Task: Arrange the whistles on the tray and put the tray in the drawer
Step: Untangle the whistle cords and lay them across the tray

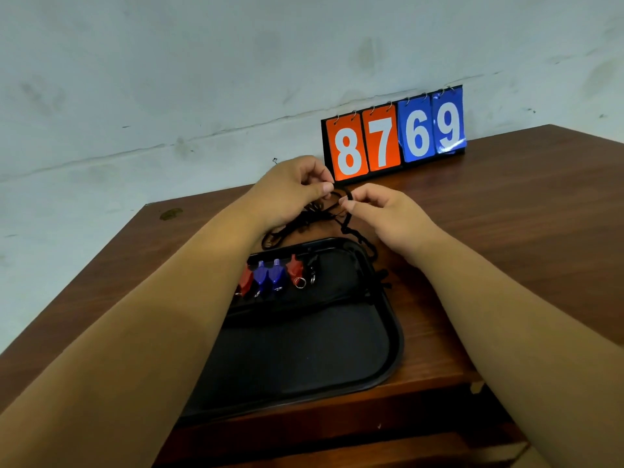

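Black cord (341, 211) pinched between left hand (297, 190), right hand (388, 214), beyond tray (393, 332) edge.

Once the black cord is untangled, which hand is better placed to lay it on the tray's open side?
Probably the right hand. It pinches the cord above the tray's bare right side, while the left hand and forearm cross over the whistles.

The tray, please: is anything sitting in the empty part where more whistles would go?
Nothing visible does. The front of the tray is bare; the whistles line its far end, and the black cord in both hands lies mostly beyond the rim.
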`<state>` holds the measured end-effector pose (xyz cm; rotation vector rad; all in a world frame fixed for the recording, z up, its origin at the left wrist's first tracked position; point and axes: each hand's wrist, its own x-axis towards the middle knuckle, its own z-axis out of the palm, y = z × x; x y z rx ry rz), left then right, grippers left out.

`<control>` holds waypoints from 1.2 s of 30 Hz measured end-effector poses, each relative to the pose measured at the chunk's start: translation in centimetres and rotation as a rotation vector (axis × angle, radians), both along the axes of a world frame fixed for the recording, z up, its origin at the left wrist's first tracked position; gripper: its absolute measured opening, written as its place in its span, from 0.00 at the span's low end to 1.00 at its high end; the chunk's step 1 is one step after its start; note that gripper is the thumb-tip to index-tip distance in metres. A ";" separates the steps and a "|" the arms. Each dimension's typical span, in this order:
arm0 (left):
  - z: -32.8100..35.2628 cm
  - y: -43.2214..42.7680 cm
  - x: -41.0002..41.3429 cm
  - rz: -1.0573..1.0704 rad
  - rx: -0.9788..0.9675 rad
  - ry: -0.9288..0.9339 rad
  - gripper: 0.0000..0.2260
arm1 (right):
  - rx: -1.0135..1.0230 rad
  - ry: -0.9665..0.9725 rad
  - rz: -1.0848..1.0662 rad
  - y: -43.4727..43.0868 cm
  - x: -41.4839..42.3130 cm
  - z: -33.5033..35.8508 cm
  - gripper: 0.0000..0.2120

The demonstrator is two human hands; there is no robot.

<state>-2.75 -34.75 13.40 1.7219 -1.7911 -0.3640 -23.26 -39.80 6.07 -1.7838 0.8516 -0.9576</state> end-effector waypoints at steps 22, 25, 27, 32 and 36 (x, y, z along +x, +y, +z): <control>2.6 7.1 7.4 0.287 -0.221 0.349 0.08 | -0.076 0.117 -0.293 0.1 -0.9 -0.4 0.12; 2.8 8.3 8.7 0.335 -0.267 0.468 0.09 | -0.102 0.125 -0.289 0.6 -1.0 -0.3 0.12; 2.9 9.4 9.8 0.355 -0.279 0.506 0.09 | -0.121 0.146 -0.285 0.8 -1.1 -0.3 0.13; 2.9 12.4 12.8 0.408 -0.301 0.492 0.09 | -0.177 0.212 -0.297 1.0 -1.4 -0.3 0.14; 2.7 15.3 14.3 0.450 -0.308 0.479 0.09 | -0.203 0.272 -0.303 1.5 -1.1 -0.1 0.14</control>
